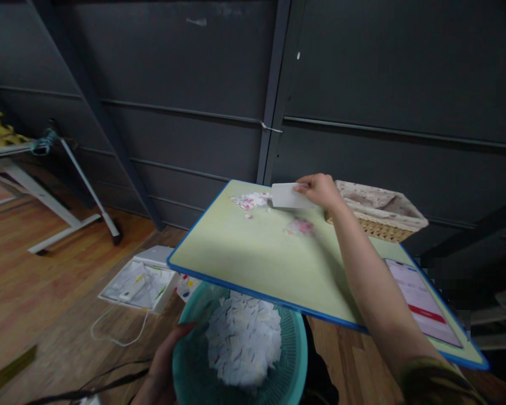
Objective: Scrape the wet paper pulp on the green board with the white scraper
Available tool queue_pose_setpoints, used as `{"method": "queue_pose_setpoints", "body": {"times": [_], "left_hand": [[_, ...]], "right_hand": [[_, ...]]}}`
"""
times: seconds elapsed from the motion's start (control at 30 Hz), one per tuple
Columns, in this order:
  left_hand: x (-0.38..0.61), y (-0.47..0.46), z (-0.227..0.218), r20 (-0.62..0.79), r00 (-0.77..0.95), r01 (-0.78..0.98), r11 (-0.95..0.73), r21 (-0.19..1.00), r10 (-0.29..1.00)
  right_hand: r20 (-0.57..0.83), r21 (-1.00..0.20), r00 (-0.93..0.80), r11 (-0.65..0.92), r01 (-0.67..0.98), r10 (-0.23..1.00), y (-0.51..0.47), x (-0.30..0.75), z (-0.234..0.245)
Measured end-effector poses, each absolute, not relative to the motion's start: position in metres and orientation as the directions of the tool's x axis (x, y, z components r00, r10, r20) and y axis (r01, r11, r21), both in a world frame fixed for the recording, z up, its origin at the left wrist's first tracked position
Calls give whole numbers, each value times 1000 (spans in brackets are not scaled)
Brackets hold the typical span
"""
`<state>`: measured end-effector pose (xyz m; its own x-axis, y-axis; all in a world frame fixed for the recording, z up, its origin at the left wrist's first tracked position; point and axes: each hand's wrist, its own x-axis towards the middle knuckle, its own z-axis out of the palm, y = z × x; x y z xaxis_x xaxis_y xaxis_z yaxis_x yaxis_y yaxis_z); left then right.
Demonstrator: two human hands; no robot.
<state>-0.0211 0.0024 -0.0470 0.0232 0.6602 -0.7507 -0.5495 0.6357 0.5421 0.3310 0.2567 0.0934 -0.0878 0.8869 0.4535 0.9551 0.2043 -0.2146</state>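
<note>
My right hand (320,190) pinches a flat white rectangular card (284,196) by its right end, above the far part of the pale yellow table (236,250). Just left of the card lies a pile of white and pink paper scraps (251,200). A smaller pink clump (301,226), blurred, is below the card. At the table's near edge, my left hand (166,360) grips the left rim of a teal plastic basket (293,360). White paper scraps (244,340) fill much of that basket. Some of the left fingers are hidden.
A cloth-lined woven basket (392,228) stands at the table's far right, beyond my right forearm. A phone (424,304) lies along the right edge. An open white box (139,284) with a cable sits on the floor, left. A dark metal wall (185,67) rises behind.
</note>
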Motion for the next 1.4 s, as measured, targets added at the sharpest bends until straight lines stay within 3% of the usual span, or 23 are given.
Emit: {"method": "queue_pose_setpoints", "body": {"times": [0.23, 0.43, 0.8, 1.13, 1.4], "left_hand": [[-22, 2, -44, -768, 9, -563, 638, 525, 641], [-22, 1, -42, -800, 19, -588, 654, 477, 600], [-16, 3, -37, -811, 29, -569, 676, 468, 585], [-17, 2, -43, -825, -6, -580, 670, 463, 565], [-15, 4, -40, -814, -12, -581, 659, 478, 580]], "right_hand": [[408, -227, -181, 291, 929, 895, 266, 327, 90], [571, -319, 77, 135, 938, 817, 278, 338, 74], [472, -223, 18, 99, 970, 881, 287, 320, 49], [430, -160, 20, 54, 986, 903, 278, 327, 68], [435, -201, 56, 36, 979, 899, 274, 326, 76]]}}
